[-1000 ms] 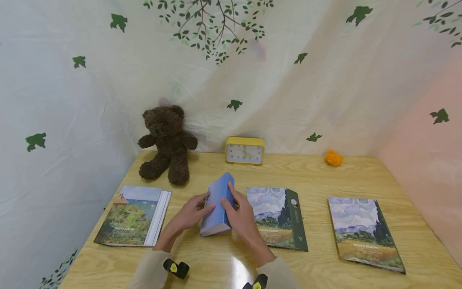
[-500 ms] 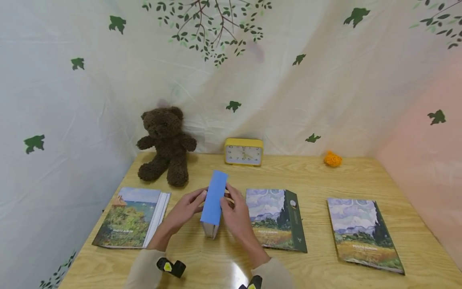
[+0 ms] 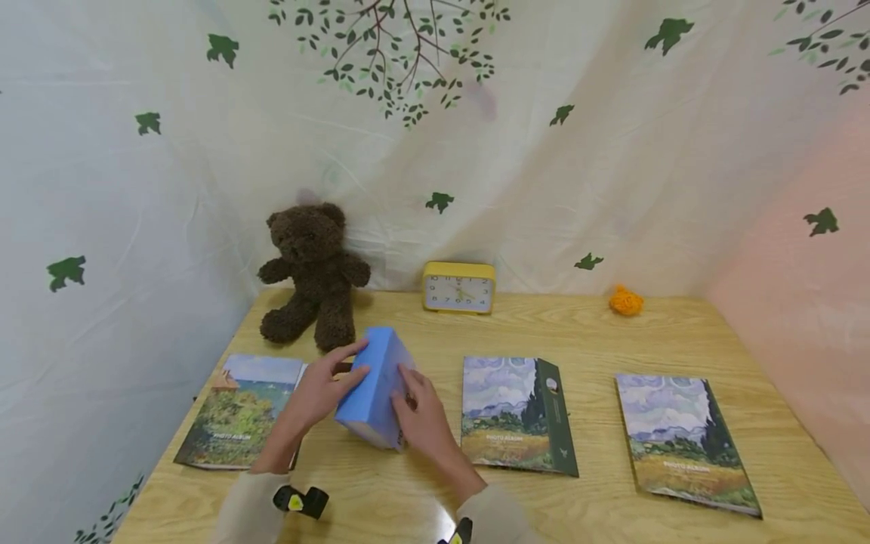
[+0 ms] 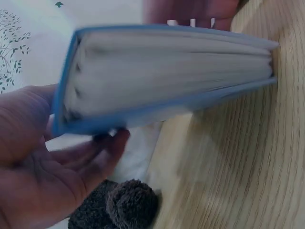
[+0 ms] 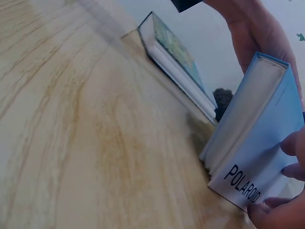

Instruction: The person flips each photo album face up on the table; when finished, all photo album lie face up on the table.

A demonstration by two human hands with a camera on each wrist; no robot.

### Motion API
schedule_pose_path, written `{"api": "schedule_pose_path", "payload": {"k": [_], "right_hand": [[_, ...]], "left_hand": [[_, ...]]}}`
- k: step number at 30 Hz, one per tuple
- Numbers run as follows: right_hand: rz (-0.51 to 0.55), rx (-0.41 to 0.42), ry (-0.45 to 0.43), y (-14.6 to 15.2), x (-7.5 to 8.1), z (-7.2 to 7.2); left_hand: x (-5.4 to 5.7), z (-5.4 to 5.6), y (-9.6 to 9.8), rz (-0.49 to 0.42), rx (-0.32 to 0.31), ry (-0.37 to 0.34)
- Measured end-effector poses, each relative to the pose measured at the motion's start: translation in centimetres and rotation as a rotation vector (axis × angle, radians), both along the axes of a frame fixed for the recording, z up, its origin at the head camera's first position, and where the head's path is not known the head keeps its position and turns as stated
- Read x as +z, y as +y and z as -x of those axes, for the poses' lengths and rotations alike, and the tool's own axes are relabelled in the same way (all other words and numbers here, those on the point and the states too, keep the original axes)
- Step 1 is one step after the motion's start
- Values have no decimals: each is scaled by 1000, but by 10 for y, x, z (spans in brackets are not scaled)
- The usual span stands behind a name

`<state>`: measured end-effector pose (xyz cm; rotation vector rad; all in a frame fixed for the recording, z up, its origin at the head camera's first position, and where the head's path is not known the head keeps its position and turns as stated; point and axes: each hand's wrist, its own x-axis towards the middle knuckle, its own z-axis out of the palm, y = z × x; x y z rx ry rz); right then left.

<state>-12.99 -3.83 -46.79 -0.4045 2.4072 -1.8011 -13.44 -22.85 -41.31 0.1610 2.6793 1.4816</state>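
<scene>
Our blue album (image 3: 368, 387), tilted, spine up, two-handed.
L hand (image 3: 316, 393) clamped on spine side, R hand (image 3: 424, 419) gripping POLAROID cover, prob. to steady it; table (image 3: 353, 502) contact, we can't tell. Bear (image 3: 313, 249) at its 11 o'clock, seaside album (image 3: 241, 408) at 9.

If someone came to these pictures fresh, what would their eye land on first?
Most likely the blue book, held tilted between the left hand and the right hand, just left of center in the head view. Next, probably the dark brown teddy bear sitting at the back left of the table. The yellow clock at the back, right of the bear, might follow.
</scene>
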Motion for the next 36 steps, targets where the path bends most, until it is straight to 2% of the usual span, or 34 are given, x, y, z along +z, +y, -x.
{"api": "schedule_pose_path", "payload": {"k": [5, 9, 14, 18, 22, 25, 28, 30, 32, 36], "right_hand": [[-136, -17, 23, -6, -12, -1], [-199, -46, 56, -10, -17, -3], [-218, -62, 69, -13, -18, -4], [-226, -49, 79, -15, -18, -7], [-256, -20, 85, -14, -17, -8], [-275, 4, 92, -12, -15, -6], [-249, 6, 87, -5, -12, -3], [-219, -6, 89, 2, -11, 0], [-193, -36, 96, 10, -9, 3], [-153, -140, 113, 35, 2, 11]], "left_hand": [[-2, 0, -7, 176, 47, 36], [-3, -2, -8, 253, 80, 31], [-9, -3, -8, 350, 100, 21], [-16, -3, -8, 461, 87, 9], [-20, -5, -5, 494, 62, -35], [-21, -4, -2, 510, 57, -42], [-20, -3, 4, 517, 68, -42], [-19, -3, 8, 525, 97, -37], [-19, -3, 15, 533, 142, 6], [-22, -4, 33, 522, 231, 178]]}}
